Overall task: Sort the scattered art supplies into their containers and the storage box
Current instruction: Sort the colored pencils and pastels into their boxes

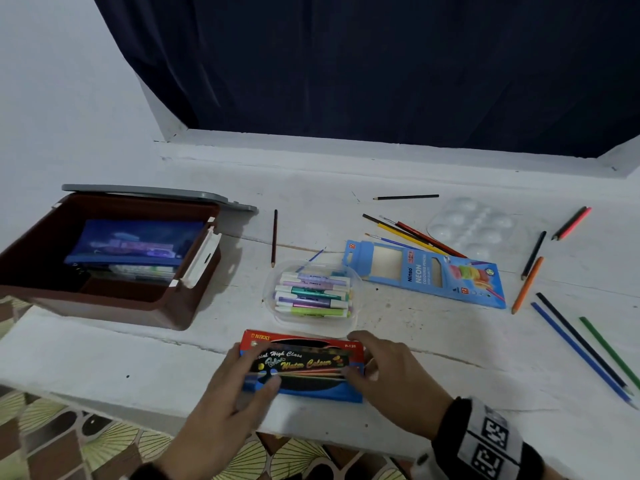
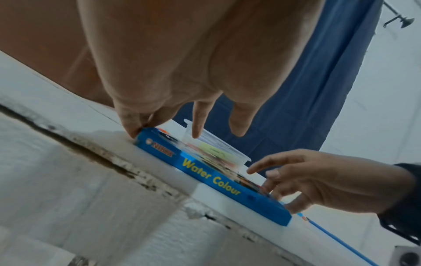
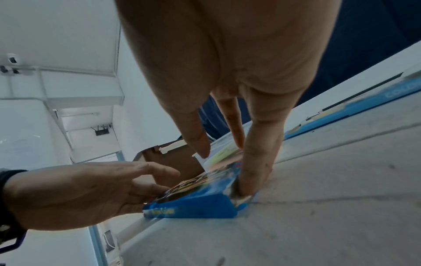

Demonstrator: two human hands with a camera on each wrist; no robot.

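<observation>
White ledge (image 1: 415, 341), both hands' fingers gripping watercolour box (image 1: 304, 365) ends, wrist views reveal its blue side.

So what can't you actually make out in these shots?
- Water colour box: contents unseen, the box hides them in all views.
- Storage box: items beneath the blue pouch hidden, head view.
- Right-side pencils: tips cut by the head view's edge.
- Left hand, right hand: grip blurred.
</observation>
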